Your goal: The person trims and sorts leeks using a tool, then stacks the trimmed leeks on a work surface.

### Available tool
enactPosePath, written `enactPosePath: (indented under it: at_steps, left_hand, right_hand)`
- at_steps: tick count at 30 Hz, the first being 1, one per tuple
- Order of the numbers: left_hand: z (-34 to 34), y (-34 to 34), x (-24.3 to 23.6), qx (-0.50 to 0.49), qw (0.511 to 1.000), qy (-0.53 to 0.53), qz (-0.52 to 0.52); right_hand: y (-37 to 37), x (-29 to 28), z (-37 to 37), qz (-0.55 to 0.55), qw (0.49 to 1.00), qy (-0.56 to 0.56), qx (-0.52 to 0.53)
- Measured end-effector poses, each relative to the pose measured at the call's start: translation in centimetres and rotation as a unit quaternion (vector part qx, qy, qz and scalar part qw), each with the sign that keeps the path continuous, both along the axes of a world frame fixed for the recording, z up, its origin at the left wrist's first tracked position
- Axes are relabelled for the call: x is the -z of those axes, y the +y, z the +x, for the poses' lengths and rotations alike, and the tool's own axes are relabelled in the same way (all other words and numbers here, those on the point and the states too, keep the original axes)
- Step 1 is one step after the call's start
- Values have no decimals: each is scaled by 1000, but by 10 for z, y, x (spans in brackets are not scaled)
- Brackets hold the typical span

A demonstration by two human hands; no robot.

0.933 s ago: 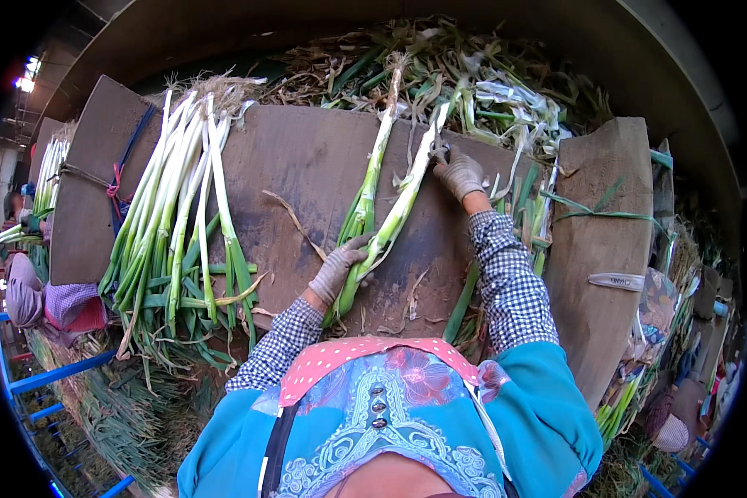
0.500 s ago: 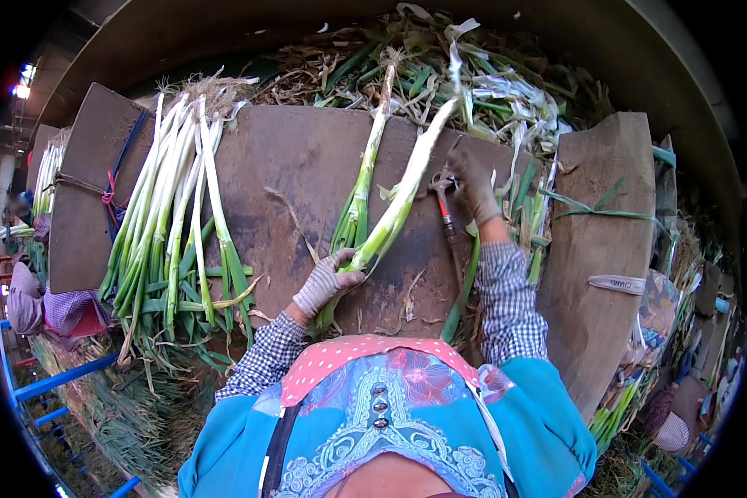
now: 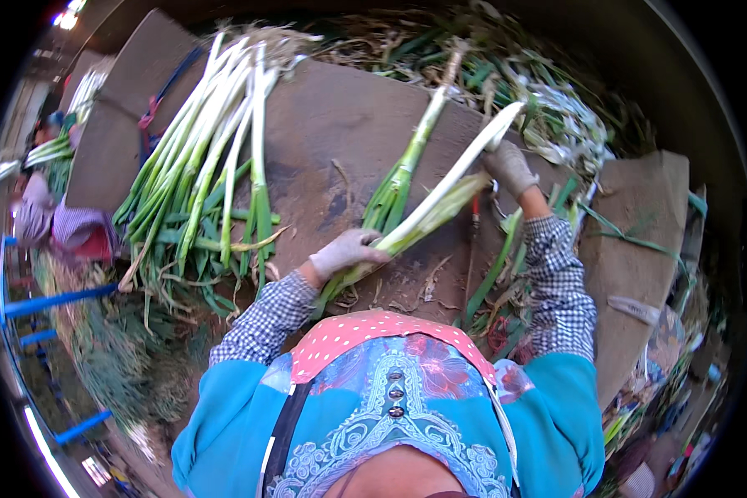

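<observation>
My left hand (image 3: 349, 253), in a pale glove, is closed around the green leaf part of a long green onion (image 3: 456, 178). The onion slants up to the right, its bare white end pointing away from me. A loose outer leaf (image 3: 450, 202) peels off along its lower side. Near the white end, my gloved right hand (image 3: 510, 168) has curled fingers against the stalk; its fingertips are partly hidden. Below it stands a metal tool with a red handle (image 3: 476, 209), partly covered by the onion. Another unpeeled green onion with roots (image 3: 415, 137) lies just left of the held one.
A pile of white-stalked green onions (image 3: 216, 141) lies on the brown board (image 3: 307, 124) at left. Peelings and dry leaves (image 3: 548, 108) heap behind the board. At right stands a brown panel (image 3: 639, 207) tied with green strips. Blue metal rails (image 3: 62, 300) run at far left.
My right hand has moved from beside the red-handled tool to the onion's white end. An outer leaf now hangs loose from the stalk. My view has tilted and shifted.
</observation>
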State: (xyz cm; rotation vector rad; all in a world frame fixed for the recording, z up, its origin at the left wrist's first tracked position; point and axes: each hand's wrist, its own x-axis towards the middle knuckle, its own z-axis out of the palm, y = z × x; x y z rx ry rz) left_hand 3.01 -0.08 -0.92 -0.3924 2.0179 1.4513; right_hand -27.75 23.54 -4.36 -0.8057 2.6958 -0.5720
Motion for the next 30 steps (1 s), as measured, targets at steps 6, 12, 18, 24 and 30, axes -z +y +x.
enactPosePath:
  at_steps: [6,12,18,24,30]
  left_hand:
    - [4,-9,-30,27,838,441,-322]
    - [30,-25,-57,-207,973,102,30]
    - [-55,28,-9,-171,942,287,-38]
    - [-123,100,-29,-86,954,286,25]
    - [-61,53,-118,-165,928,87,322]
  right_hand:
    - [38,-21,-74,52,991,94,-76]
    - [158,-14,-208,-292,941,-128,111]
    - [66,-71,-126,-235,967,-94,-25]
    - [8,-137,-77,-347,923,-75,151]
    - [121,-149,-176,185,921,319,125]
